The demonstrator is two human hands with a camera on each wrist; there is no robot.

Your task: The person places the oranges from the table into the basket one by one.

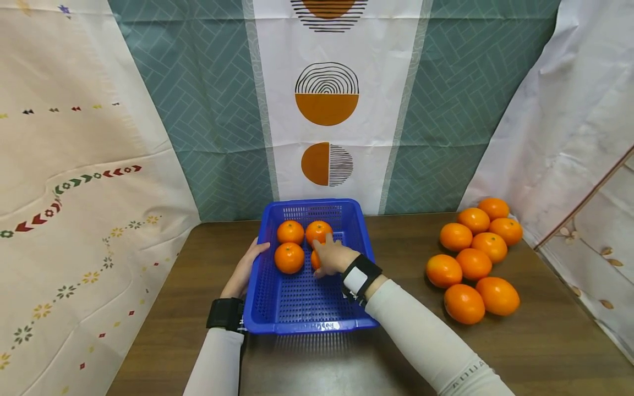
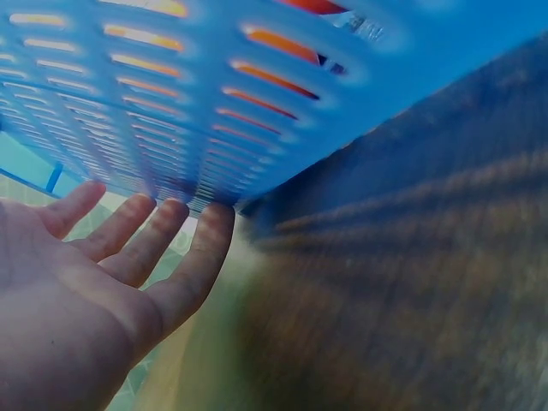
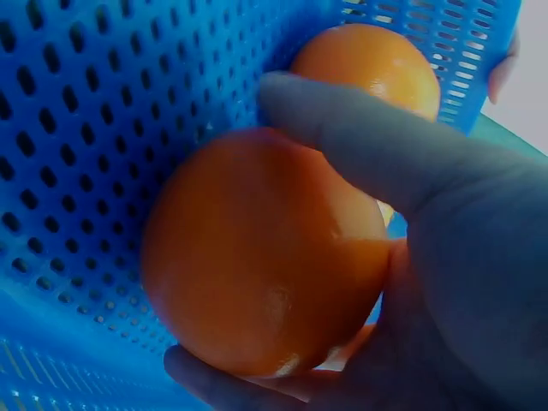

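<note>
A blue plastic basket (image 1: 317, 297) on the table holds several oranges, among them two at its left side (image 1: 289, 258). My right hand (image 1: 334, 257) reaches into it and grips an orange (image 3: 265, 253), thumb on one side and fingers round the other, low against the basket's perforated surface. Another orange (image 3: 368, 68) lies beyond the thumb. At the basket's left wall, my left hand (image 1: 250, 264) rests on the outside; in the left wrist view its fingers (image 2: 201, 257) are extended, with the tips at the slotted wall (image 2: 154, 94).
Several more oranges (image 1: 474, 264) lie in a group on the wooden table (image 1: 401, 242), right of the basket. A patterned cloth (image 1: 327, 165) hangs behind the table, with light cloths at the left (image 1: 89, 220) and right (image 1: 584, 165) sides.
</note>
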